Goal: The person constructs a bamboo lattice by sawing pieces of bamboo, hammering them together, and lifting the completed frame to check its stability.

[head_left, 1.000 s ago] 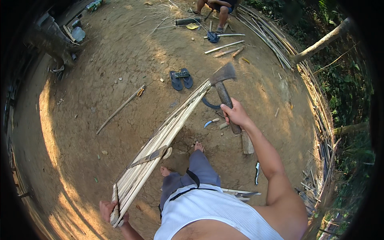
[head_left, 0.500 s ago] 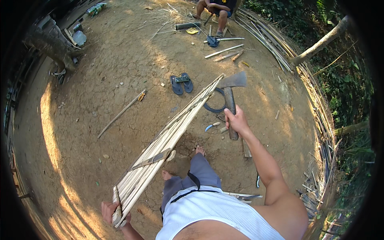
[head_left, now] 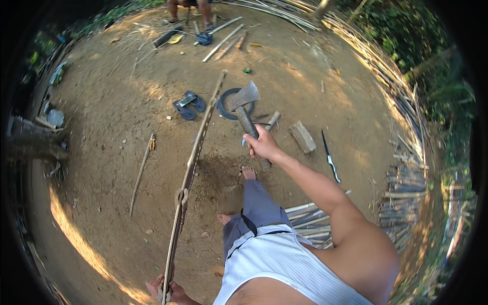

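Low on the left, my left hand [head_left: 165,288] grips the lower end of a long panel of pale split-wood slats [head_left: 190,165]. The panel stands almost edge-on, so its face is hidden. A cross-strip joint bulges from it near the middle. My right hand [head_left: 262,144] is wrapped around the dark handle of an axe [head_left: 246,98], whose broad grey head points away from me. The axe head is over a black coil [head_left: 222,108] lying on the ground. The axe does not appear to touch the panel.
Dark sandals [head_left: 185,113] lie left of the coil. A wood block [head_left: 303,137] and a white-handled knife [head_left: 331,166] lie to the right. Cut poles [head_left: 315,227] lie beside my legs, and stacked sticks [head_left: 405,195] line the right. Another person [head_left: 206,11] sits at the far edge.
The slat panel has turned from showing its broad face to nearly edge-on and more upright. The axe has moved left and slightly nearer the panel. My view has shifted too.
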`<move>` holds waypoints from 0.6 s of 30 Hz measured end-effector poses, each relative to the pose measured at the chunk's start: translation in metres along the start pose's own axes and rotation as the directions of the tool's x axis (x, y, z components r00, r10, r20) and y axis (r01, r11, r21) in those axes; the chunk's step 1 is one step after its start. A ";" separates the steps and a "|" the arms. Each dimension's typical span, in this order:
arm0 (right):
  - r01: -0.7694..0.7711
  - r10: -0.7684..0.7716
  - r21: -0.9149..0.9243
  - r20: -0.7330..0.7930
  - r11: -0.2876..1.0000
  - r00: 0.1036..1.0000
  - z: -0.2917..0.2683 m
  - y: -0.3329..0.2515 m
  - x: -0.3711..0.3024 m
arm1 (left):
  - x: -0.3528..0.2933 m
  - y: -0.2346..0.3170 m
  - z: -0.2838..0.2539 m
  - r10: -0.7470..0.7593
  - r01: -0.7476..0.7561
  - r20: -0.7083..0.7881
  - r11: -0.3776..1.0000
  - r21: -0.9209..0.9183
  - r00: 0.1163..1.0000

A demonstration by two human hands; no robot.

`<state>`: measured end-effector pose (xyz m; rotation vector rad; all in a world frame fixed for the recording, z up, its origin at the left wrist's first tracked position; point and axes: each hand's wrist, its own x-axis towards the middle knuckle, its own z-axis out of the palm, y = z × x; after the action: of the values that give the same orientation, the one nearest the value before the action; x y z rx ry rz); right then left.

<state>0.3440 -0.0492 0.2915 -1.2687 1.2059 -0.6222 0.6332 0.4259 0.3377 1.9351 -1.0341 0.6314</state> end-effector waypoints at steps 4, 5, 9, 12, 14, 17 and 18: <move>-0.356 0.356 0.091 0.013 0.930 0.934 -0.048 0.089 -0.074 | 0.014 0.016 0.008 -0.177 0.180 0.033 0.976 -0.119 0.984; -0.488 0.488 0.106 0.024 0.867 0.873 -0.074 0.114 -0.101 | 0.018 0.020 0.015 -0.230 0.240 0.089 0.960 -0.142 0.969; -0.733 0.798 0.363 -0.050 0.575 0.601 -0.114 0.231 -0.179 | 0.057 0.046 0.040 -0.211 0.237 0.148 0.952 -0.192 0.966; -0.740 0.870 0.559 0.064 0.375 0.489 -0.160 0.303 -0.202 | 0.084 0.082 0.064 -0.103 0.102 0.003 0.971 -0.215 0.995; -0.739 0.898 0.604 0.083 0.299 0.432 -0.179 0.331 -0.205 | 0.086 0.081 0.067 -0.105 0.106 0.011 0.979 -0.173 0.994; -0.811 0.938 0.514 0.037 0.278 0.345 -0.192 0.373 -0.178 | 0.097 0.099 0.078 -0.013 0.016 0.046 0.998 -0.062 0.999; -0.828 0.929 0.484 0.073 0.285 0.362 -0.202 0.389 -0.165 | 0.101 0.113 0.086 -0.027 0.030 0.058 0.998 -0.053 0.998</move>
<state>0.0107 0.1220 0.0104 0.0434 1.6144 -0.1355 0.5957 0.2747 0.4151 1.9274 -1.0461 0.5297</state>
